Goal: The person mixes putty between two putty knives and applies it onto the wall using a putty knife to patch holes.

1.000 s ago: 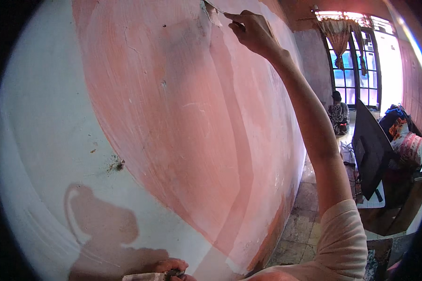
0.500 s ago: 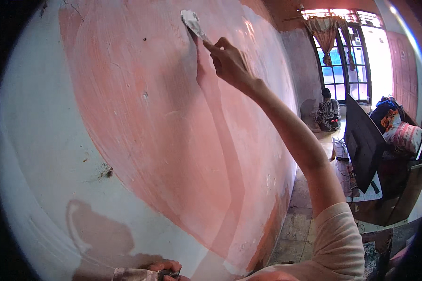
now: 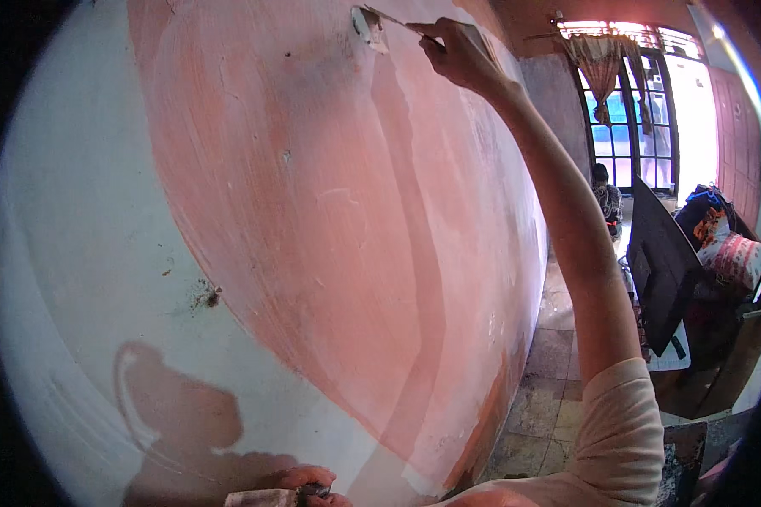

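Note:
My right hand point(image 3: 458, 52) is raised high on the wall, gripping a putty knife point(image 3: 370, 29) whose white-smeared blade is at the painted surface. The wall point(image 3: 296, 211) is pink with pale, streaky patches, while its left part is off-white with a dark blemish. Low at the bottom edge, my left hand point(image 3: 313, 483) is closed on another flat tool point(image 3: 258, 498), partly cut off by the frame and too hidden to identify exactly. My arm's shadow falls down the pink area.
A person point(image 3: 604, 198) sits by the barred window point(image 3: 617, 152) and open doorway. To my right are a black flat screen point(image 3: 659, 262) on a white surface, piled cushions and bags point(image 3: 731, 258), and dark furniture point(image 3: 693, 389). Tiled floor point(image 3: 537, 406) runs along the wall's base.
Half a second ago the knife was lower and further left; it has since risen rightward with my right hand, back near its position of a second ago. The blade now shows more edge-on.

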